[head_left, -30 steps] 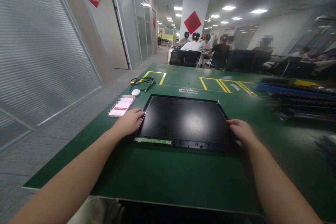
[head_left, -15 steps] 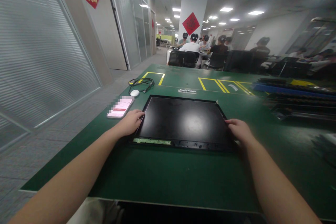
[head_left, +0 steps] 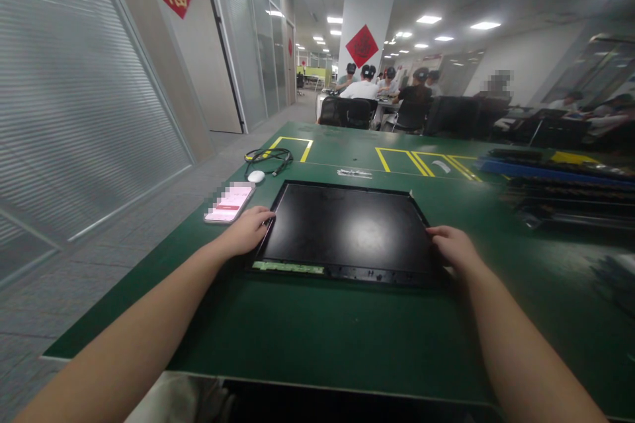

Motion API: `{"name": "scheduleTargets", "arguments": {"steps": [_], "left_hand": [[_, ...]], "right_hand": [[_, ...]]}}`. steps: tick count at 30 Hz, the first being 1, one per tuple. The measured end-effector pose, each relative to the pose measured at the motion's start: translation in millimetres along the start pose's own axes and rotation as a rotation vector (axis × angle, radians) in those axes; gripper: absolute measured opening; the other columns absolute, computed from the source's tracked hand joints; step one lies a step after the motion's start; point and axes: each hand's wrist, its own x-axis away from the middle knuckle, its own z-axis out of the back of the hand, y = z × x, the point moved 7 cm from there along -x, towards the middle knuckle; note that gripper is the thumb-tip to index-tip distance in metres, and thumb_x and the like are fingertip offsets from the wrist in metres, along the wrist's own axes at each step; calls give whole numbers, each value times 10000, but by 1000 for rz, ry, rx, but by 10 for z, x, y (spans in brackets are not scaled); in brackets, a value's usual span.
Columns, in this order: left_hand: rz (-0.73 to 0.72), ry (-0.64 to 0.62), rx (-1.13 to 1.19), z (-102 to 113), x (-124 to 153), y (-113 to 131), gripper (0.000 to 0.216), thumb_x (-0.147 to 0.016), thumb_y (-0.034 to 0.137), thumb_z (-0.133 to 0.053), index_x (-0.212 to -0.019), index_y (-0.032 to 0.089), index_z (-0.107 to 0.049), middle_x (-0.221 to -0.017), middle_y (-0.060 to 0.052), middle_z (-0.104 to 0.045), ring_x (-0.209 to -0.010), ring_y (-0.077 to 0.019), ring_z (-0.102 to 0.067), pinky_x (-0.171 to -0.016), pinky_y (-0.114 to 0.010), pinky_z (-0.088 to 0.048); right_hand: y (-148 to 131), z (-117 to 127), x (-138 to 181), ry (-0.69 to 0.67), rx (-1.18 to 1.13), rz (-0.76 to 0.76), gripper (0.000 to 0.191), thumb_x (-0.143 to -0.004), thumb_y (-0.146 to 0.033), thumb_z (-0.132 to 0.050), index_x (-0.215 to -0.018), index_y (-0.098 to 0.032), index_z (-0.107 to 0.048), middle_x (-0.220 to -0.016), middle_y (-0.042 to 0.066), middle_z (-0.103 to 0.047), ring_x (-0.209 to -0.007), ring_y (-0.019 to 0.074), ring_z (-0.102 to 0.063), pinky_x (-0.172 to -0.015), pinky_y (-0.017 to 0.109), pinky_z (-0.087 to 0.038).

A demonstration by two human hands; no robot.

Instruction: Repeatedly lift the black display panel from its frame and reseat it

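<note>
A black LCD screen panel [head_left: 342, 225] lies face up on the green tabletop [head_left: 317, 330] in front of me. Along its near edge runs a strip with a green circuit board [head_left: 288, 268] at the left. My left hand [head_left: 251, 230] grips the panel's left edge, its fingers bent over the rim. On the opposite side my right hand [head_left: 455, 246] pinches the right edge, thumb and fingers closed on it. Beneath the panel, the undersides of both hands are partly hidden.
Left of the panel lie a phone [head_left: 231, 203], a white mouse-like oval [head_left: 256, 176] and a coiled black cable [head_left: 270, 158]. Beyond it is a small silvery strip [head_left: 354, 174]. Dark stacked parts [head_left: 570, 195] stand at the right. Several people sit farther back.
Both hands keep their hold on the screen panel, which stays in place. Only a very slight shift of the whole view shows.
</note>
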Motion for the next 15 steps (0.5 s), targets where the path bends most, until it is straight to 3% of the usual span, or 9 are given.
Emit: {"name": "scheduleTargets", "arguments": {"steps": [5, 9, 15], "left_hand": [[2, -2, 6, -12, 24, 39, 488, -870, 294, -409, -1236, 91, -661, -1322, -198, -597, -1246, -331, -560, -1101, -459, -401], [-25, 15, 7, 63, 94, 121, 583, -882, 455, -493, -1338, 102, -580, -1481, -212, -456, -1374, -372, -425, -1133, -514, -334], [-189, -150, 95, 148, 224, 400, 629, -796, 527, -672, -1342, 223, -599, -1527, -167, -438, -1393, -358, -403, -1113, -519, -354]], "right_hand": [[-2, 0, 13, -13, 15, -28, 448, -696, -111, -541, -1096, -146, -742, -766, 77, -725, -642, 170, -641, -605, 253, -475], [-3, 6, 2, 6, 16, 7, 427, -692, -114, -543, -1064, -150, -750, -814, 79, -735, -662, 172, -644, -609, 254, -475], [38, -11, -13, -9, -6, 16, 429, -697, -131, -546, -1077, -147, -743, -758, 80, -722, -657, 180, -643, -606, 263, -477]]}}
